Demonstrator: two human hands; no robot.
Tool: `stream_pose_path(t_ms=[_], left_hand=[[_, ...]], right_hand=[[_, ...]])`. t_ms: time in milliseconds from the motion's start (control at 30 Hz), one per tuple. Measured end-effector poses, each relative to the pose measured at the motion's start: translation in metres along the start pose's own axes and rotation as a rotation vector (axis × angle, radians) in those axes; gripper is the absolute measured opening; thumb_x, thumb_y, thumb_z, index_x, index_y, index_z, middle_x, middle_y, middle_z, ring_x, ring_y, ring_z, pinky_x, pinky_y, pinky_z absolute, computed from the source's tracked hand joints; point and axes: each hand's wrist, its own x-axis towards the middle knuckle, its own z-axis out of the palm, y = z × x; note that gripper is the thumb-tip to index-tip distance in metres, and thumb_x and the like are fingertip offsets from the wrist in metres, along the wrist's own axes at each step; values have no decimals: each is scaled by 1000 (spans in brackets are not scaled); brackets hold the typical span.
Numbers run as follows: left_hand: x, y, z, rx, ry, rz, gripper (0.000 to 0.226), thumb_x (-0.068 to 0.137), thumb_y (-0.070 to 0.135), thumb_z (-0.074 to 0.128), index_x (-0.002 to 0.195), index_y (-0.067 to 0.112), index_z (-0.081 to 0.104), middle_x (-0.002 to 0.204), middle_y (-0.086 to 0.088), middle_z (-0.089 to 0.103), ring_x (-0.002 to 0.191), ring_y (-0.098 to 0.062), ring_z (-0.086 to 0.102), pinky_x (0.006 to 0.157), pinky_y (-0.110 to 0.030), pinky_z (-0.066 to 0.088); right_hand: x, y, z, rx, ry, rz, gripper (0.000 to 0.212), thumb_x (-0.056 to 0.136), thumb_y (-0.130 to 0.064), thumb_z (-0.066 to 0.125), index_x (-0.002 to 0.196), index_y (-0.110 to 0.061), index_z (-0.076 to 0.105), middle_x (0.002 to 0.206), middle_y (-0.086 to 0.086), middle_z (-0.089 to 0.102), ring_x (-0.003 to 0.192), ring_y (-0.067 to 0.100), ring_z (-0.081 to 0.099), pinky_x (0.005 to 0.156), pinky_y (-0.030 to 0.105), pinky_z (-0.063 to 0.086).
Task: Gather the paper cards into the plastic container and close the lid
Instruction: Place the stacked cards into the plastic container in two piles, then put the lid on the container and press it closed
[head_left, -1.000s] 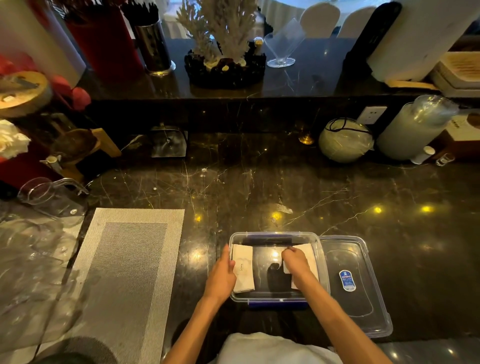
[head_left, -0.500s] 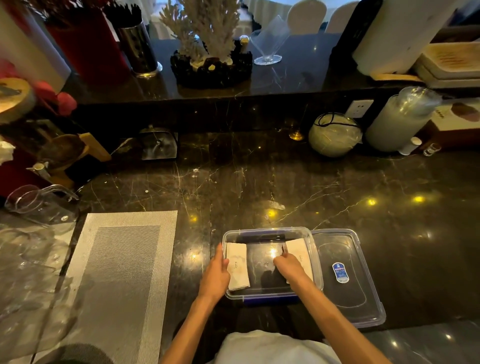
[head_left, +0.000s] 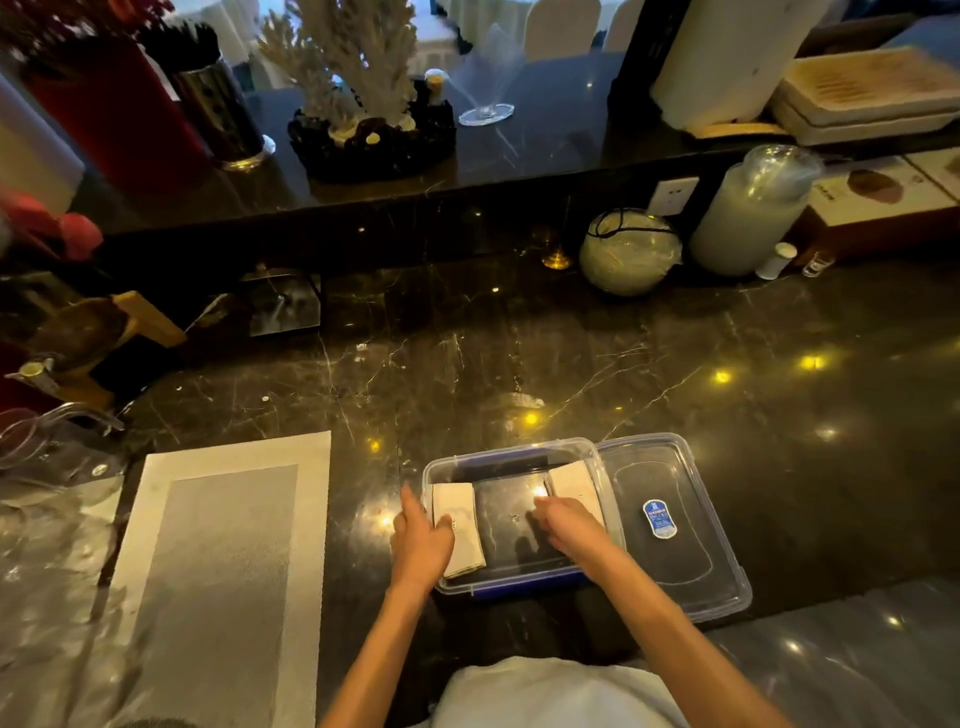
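Note:
A clear plastic container (head_left: 511, 451) with blue clips sits on the dark marble counter near the front edge. Two stacks of pale paper cards lie inside it: the left stack (head_left: 462, 512) against the left wall and the right stack (head_left: 570, 483) against the right wall. My left hand (head_left: 422, 543) straddles the left wall, thumb on the left stack and index finger stretched along the outside. My right hand (head_left: 569, 525) is inside, fingers curled over the near end of the right stack. The clear lid (head_left: 675, 571), with a blue label, lies flat just right of the container.
A grey woven placemat (head_left: 223, 571) lies to the left, with clear glassware (head_left: 47, 447) beyond it. At the back stand a round glass bowl (head_left: 629, 252), a tall frosted jar (head_left: 748, 213) and a raised ledge (head_left: 467, 176) holding a coral ornament.
My left index finger has stretched out along the container's outer wall. My right hand has slid slightly nearer along the right stack. Container and lid have not moved; the camera shifted.

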Motion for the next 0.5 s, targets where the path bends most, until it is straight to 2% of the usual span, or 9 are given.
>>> stream_pose_path(t_ms=[33, 67, 133, 167, 233, 267, 333, 400, 500], left_hand=[[-2, 10, 2, 84, 53, 16, 76, 99, 23, 53, 156, 25, 3, 162, -13, 21, 148, -37, 25, 116, -57, 30], [-4, 23, 5, 153, 97, 56, 77, 98, 25, 53, 157, 26, 2, 164, -11, 15, 150, -36, 16, 119, -56, 23], [-5, 53, 14, 268, 129, 178, 70, 98, 28, 51, 156, 24, 10, 164, -9, 15, 152, -33, 8, 121, -54, 13], [-4, 69, 20, 334, 120, 246, 65, 99, 28, 49, 155, 23, 18, 162, -8, 19, 152, -32, 8, 122, -54, 11], [0, 101, 36, 456, 72, 372, 53, 99, 29, 47, 150, 22, 33, 158, -7, 32, 151, -30, 13, 123, -52, 9], [2, 116, 46, 500, 38, 427, 48, 99, 28, 46, 147, 21, 40, 154, -7, 38, 149, -29, 18, 123, -52, 9], [7, 144, 71, 578, -41, 530, 41, 98, 25, 45, 138, 21, 50, 146, -8, 50, 143, -30, 31, 121, -51, 11], [12, 165, 100, 671, -127, 610, 38, 96, 24, 43, 131, 21, 57, 136, -10, 59, 134, -32, 43, 118, -51, 18], [20, 189, 142, 836, -243, 659, 36, 93, 23, 43, 123, 18, 63, 127, -14, 66, 124, -36, 55, 109, -46, 32]], right_hand=[[-1, -1, -6, 78, -21, 0, 33, 97, -20, 50, 128, -9, 58, 112, 8, 62, 107, 21, 59, 101, 34, 48], [-4, -3, -14, 187, -42, -10, 33, 98, -17, 51, 128, -7, 59, 113, 10, 63, 103, 20, 61, 95, 30, 50], [-16, -6, -35, 398, -71, -80, 31, 98, -3, 46, 125, -1, 60, 95, 12, 67, 79, 15, 65, 74, 21, 51], [-24, -6, -47, 443, -56, -127, 30, 98, -1, 45, 123, -2, 61, 89, 11, 68, 75, 15, 66, 75, 23, 53], [-42, 2, -71, 457, 36, -221, 28, 98, -6, 46, 114, -7, 68, 93, 12, 72, 84, 19, 68, 88, 33, 54], [-49, 8, -83, 466, 84, -251, 27, 98, -8, 46, 111, -8, 70, 92, 12, 72, 85, 21, 68, 87, 34, 55], [-55, 23, -104, 527, 186, -254, 26, 97, -6, 45, 107, -5, 70, 83, 11, 68, 75, 20, 66, 70, 26, 58], [-50, 42, -120, 575, 318, -178, 26, 96, 0, 43, 101, -5, 68, 74, 9, 62, 63, 17, 58, 55, 20, 53], [-40, 79, -134, 593, 469, -41, 23, 95, 2, 41, 91, -13, 58, 67, 8, 53, 55, 17, 47, 54, 23, 35]])
